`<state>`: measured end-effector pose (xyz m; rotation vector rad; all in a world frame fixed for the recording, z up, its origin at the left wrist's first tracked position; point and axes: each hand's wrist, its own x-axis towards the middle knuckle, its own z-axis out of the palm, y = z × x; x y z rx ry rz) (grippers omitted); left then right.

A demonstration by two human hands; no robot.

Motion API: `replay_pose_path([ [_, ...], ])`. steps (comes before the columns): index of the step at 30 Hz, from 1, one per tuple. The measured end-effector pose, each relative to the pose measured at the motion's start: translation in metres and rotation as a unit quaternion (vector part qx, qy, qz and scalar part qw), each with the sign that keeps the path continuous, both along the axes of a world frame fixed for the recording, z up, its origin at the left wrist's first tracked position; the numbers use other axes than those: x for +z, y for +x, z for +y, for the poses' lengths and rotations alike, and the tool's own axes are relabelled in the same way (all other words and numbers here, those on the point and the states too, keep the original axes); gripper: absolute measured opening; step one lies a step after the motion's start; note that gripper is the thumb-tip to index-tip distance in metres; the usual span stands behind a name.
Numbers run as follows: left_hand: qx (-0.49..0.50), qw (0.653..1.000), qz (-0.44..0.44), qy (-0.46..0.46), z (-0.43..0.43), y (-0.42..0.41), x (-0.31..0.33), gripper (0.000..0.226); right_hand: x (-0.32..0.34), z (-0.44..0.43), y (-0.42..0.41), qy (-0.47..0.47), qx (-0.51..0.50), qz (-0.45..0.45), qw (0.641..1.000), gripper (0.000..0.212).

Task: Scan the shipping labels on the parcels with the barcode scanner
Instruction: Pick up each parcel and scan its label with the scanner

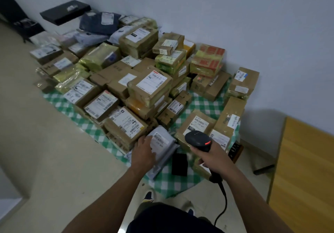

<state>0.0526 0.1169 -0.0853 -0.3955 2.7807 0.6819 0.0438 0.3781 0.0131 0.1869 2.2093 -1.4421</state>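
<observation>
- Mailer (pixel 163 153): grey plastic bag parcel, lying flat on the green checked cloth (pixel 173 184) at the near edge of the parcel heap, just in front of the person.
- Handling, as judged: light, soft and limp, with a slick skin. It is likely to sag or slide if lifted by one corner. Best held flat by palm pressure, or taken along a long edge clear of the print.
- Shipping label (pixel 159 139): faces up at the far end of the mailer, partly overlapped by the fingers.
- Orientation: the long axis runs from the person toward the heap, leaning slightly right.
- Left hand (pixel 143 154): laid on top of the mailer's left side, fingers extended and pressing, not wrapped round it.
- Barcode scanner (pixel 198 140): rigid, with a pistol handle. The head points away and to the left, and a red light shows on the head. The cable (pixel 224 196) trails back toward the person.
- Right hand (pixel 211 157): clamped round the scanner handle, beside and to the right of the mailer.
- Small black box (pixel 179 164): lies on the cloth between mailer and scanner hand.
- Cardboard parcel (pixel 196 124): lies just beyond the scanner, label up.
</observation>
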Motion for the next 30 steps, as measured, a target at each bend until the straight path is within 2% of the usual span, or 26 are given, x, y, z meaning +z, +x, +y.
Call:
replay_pose_path([
  [3, -0.014, 1.000, -0.014, -0.012, -0.006, -0.005, -0.004, 0.083, -0.003, -0.012, -0.003, -0.005, -0.020, 0.007, 1.000, 0.030],
  [6, -0.026, 0.999, -0.025, -0.011, -0.013, -0.008, -0.009, 0.090, -0.010, -0.025, -0.005, -0.002, -0.049, 0.004, 0.999, 0.038],
  [11, -0.064, 0.995, -0.041, -0.064, -0.018, -0.003, -0.013, 0.100, -0.019, -0.043, -0.003, 0.003, -0.075, -0.008, 0.997, 0.043],
  [18, -0.041, 0.998, -0.034, 0.023, -0.025, -0.002, -0.017, 0.092, -0.029, -0.052, 0.006, 0.014, -0.094, -0.016, 0.995, 0.021],
  [22, -0.024, 0.996, -0.028, 0.081, -0.027, -0.004, -0.010, 0.090, -0.032, -0.055, 0.009, 0.018, -0.097, -0.018, 0.995, 0.020],
  [24, -0.017, 0.995, -0.030, 0.091, -0.030, -0.003, -0.012, 0.077, -0.034, -0.056, 0.009, 0.019, -0.101, -0.021, 0.995, 0.022],
  [28, 0.002, 0.977, 0.008, 0.214, -0.032, 0.002, -0.007, 0.011, -0.034, -0.058, 0.009, 0.011, -0.107, -0.019, 0.994, 0.025],
  [30, 0.050, 0.961, 0.010, 0.271, -0.031, 0.004, 0.002, 0.019, -0.034, -0.059, 0.011, 0.007, -0.111, -0.015, 0.994, 0.025],
])
